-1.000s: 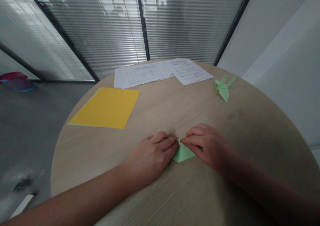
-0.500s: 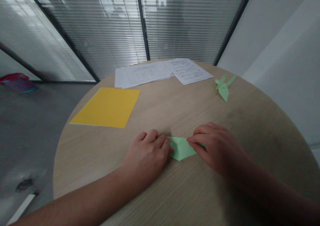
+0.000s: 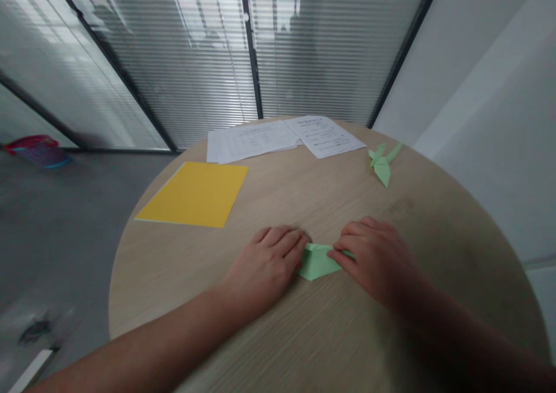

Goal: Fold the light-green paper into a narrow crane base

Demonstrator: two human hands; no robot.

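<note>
A folded piece of light green origami paper (image 3: 319,262) lies on the round wooden table, its lower edge coming to a blunt point. My left hand (image 3: 271,262) holds its left end down, fingers close together and bent over the paper, hiding that end. On the other side, my right hand (image 3: 373,257) pinches the upper right edge between thumb and fingers. The paper's right tip is mostly covered by these fingers. Farther off to the right sits a finished-looking green folded paper crane (image 3: 381,164), touched by neither hand.
A yellow sheet stack (image 3: 195,195) with a pale green edge lies at the left of the table (image 3: 174,265). Printed white papers (image 3: 256,141) are spread along the far edge. Blinds (image 3: 195,74) stand behind, and a red and blue basket (image 3: 39,152) is on the floor.
My left fingers have straightened somewhat and shifted over the paper's left end. My right hand keeps its pinch, slightly moved. The camera view has tilted up a little.
</note>
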